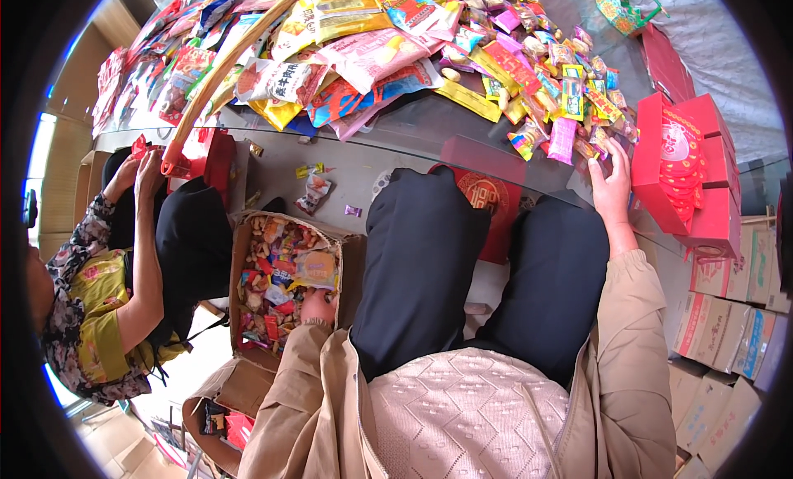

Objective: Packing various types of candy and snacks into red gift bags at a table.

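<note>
My left hand (319,306) is down inside a cardboard box (352,281) beside my left leg. The box holds peanuts in the shell and wrapped candies (272,274). Its fingers are hidden among them, so a grip cannot be made out. At the front edge of the glass table (403,126), my right hand (612,181) rests against a pile of wrapped candies (560,95), thumb and fingers apart. Just right of it stand red gift boxes (712,163). One of them holds round red pieces bearing gold print (678,163).
Snack packets (365,58) heap the table, with a wooden-looking stick (229,70) across them. A co-worker (105,305) at left handles a small red item. A red box (489,212) stands under the table; fallen candies (314,193) lie on the floor. Cartons (712,324) are stacked at right.
</note>
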{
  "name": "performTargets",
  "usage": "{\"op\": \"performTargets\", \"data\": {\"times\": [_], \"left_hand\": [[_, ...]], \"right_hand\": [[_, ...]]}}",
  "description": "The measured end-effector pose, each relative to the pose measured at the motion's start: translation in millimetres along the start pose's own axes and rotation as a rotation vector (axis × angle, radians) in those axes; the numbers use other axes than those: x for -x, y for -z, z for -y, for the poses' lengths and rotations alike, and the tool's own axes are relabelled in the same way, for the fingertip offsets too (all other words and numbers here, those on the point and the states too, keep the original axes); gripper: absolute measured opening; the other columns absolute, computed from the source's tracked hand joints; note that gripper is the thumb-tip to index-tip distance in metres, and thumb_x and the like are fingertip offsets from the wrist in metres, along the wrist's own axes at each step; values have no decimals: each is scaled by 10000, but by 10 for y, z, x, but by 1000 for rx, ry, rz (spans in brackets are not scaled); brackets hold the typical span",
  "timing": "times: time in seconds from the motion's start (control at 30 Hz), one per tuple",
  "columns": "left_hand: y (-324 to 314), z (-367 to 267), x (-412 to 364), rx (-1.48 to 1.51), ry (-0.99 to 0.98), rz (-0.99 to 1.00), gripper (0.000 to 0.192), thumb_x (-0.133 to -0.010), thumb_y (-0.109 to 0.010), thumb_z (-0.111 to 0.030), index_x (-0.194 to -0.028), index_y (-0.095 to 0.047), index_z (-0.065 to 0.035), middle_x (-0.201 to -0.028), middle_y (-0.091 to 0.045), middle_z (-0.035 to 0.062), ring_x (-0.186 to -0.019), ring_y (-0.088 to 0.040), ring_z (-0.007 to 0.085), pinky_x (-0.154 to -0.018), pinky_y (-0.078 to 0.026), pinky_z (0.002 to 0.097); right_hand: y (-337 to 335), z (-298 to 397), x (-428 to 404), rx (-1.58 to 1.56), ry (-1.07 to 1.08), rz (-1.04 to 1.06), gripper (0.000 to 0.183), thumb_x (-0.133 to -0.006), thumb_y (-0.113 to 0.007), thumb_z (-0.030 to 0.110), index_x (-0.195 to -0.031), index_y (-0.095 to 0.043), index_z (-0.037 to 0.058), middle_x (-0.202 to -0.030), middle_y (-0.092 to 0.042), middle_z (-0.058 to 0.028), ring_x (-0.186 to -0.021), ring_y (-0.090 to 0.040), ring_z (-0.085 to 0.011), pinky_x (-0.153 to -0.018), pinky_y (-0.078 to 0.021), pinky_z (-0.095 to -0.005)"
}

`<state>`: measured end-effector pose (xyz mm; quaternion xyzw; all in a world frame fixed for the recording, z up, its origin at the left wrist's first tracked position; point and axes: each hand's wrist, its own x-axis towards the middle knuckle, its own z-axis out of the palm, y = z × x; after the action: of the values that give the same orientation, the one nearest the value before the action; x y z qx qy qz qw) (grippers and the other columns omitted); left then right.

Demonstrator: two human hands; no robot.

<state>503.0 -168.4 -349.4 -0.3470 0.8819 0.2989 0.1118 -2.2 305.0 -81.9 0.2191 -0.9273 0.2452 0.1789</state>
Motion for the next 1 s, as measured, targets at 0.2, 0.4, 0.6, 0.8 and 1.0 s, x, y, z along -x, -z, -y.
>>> {"op": "performTargets", "data": {"times": [0.2,0.4,0.6,0.8,1.0], "left_hand": [[-36,133,-34,114,21,-6,354,-797,-847,-300,-1036,-790,-45,-1136,-732,207,-1082,-686,403,-935,-565,467],[105,232,71,122,-175,-137,249,-795,-831,-199,-946,-757,-16,-994,-749,160,-857,-724,321,-771,-576,386],[507,445,283,759,288,-10,193,-884,-795,-135,-1002,-691,-23,-810,-675,0,-662,-593,80,-596,-487,267],[1147,133,442,1211,480,-110,43,-985,-665,-221,-996,-625,-211,-918,-653,-54,-770,-614,104,-600,-498,284],[1478,-399,388,1635,284,-17,264,-975,-700,-327,-1191,-646,-184,-1067,-713,-25,-928,-683,154,-641,-503,297]], "right_hand": [[-4,24,6,-12,-5,-12,490,-958,-741,173,-1404,-588,39,-1487,-558,-171,-1403,-521,-345,-1186,-403,-426],[-17,-15,6,-21,3,-22,495,-955,-741,168,-1407,-585,40,-1483,-559,-168,-1399,-521,-345,-1187,-402,-429],[-20,-37,-6,-16,31,-23,480,-970,-723,161,-1412,-581,37,-1488,-560,-162,-1401,-524,-334,-1190,-401,-418],[4,-43,7,-35,11,-33,482,-963,-728,156,-1409,-585,44,-1485,-562,-161,-1403,-523,-335,-1187,-405,-419],[0,16,11,-51,-32,-39,491,-937,-744,131,-1397,-598,42,-1470,-576,-165,-1387,-542,-342,-1179,-417,-426]]}}
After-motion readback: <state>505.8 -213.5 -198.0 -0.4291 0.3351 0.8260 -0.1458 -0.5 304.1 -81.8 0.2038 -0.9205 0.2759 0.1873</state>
